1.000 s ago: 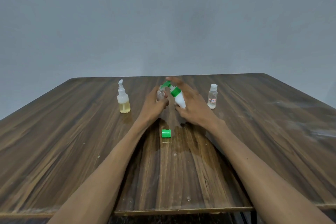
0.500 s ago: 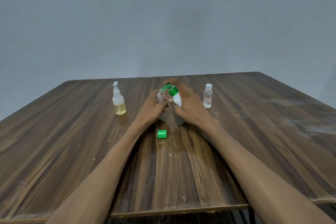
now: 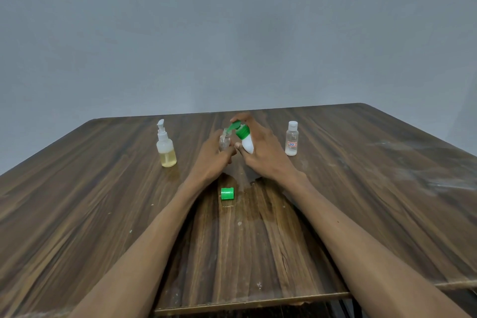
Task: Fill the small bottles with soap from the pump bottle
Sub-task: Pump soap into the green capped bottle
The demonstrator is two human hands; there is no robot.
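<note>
Holding steady since a second ago: my right hand [image 3: 263, 155] grips the tilted white bottle [image 3: 246, 142], left hand [image 3: 215, 156] pinches the clear vial [image 3: 224, 141] mid-tabletop; filling continues. Pump bottle [image 3: 165, 148] stands untouched toward the far left edge.

I sit at a dark brown wooden table [image 3: 103, 214] that fills the lower half of the frame. Its grain shows pale smears toward the right. Behind it, a plain grey-blue wall [image 3: 232, 33] takes up the whole upper half, evenly and softly lit.
</note>
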